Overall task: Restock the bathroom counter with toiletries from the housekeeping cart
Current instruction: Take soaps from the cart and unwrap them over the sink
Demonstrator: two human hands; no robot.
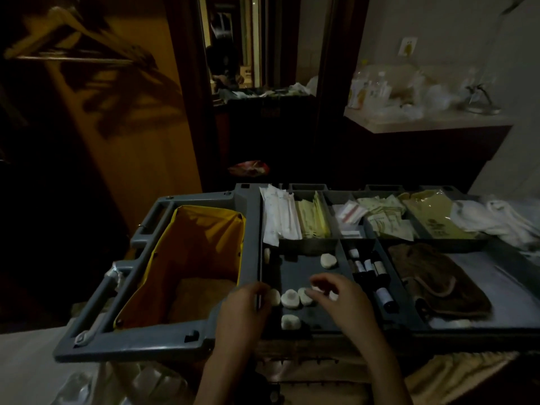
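The grey housekeeping cart point(181, 344) stands in front of me, its top tray split into compartments. In the near compartment lie several small white round soaps point(290, 299). My left hand point(248, 302) rests at that compartment's left wall, its fingertips touching a soap point(274, 296) at the edge. My right hand point(339, 290) hovers over the soaps with fingers curled down, pinching one soap point(317, 288) at its fingertips. The bathroom counter point(423, 121) is far right, pale and crowded with wrapped items.
A yellow bag point(204, 244) hangs in the cart's left opening. Other compartments hold white and yellow packets point(295, 220), small bottles point(368, 266), a brown cloth point(435, 276) and white towels point(496, 217). A dark doorway with a mirror stands behind the cart.
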